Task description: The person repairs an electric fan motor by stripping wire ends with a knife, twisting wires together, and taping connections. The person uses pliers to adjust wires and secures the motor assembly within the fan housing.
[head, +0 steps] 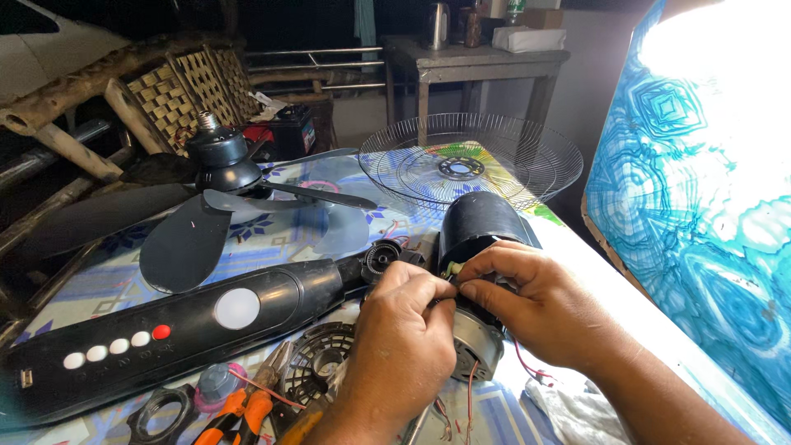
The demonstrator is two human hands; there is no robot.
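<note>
A black fan motor housing (478, 221) lies on the patterned table, its silver motor core (475, 344) facing me. My left hand (401, 338) and my right hand (527, 301) meet over the motor, fingertips pinching a small pale part with thin wires at the housing's edge. Red wires (527, 369) trail from the motor toward the table edge. The black fan stand with white and red buttons (177, 325) joins the motor from the left.
Dark fan blades (216, 216) with a hub lie at the left. A wire fan guard (468, 165) sits behind the motor. Orange-handled pliers (243, 405), a round black vented cover (317, 356) and a black ring nut (161, 412) lie at the front. A blue patterned panel (700, 206) stands at the right.
</note>
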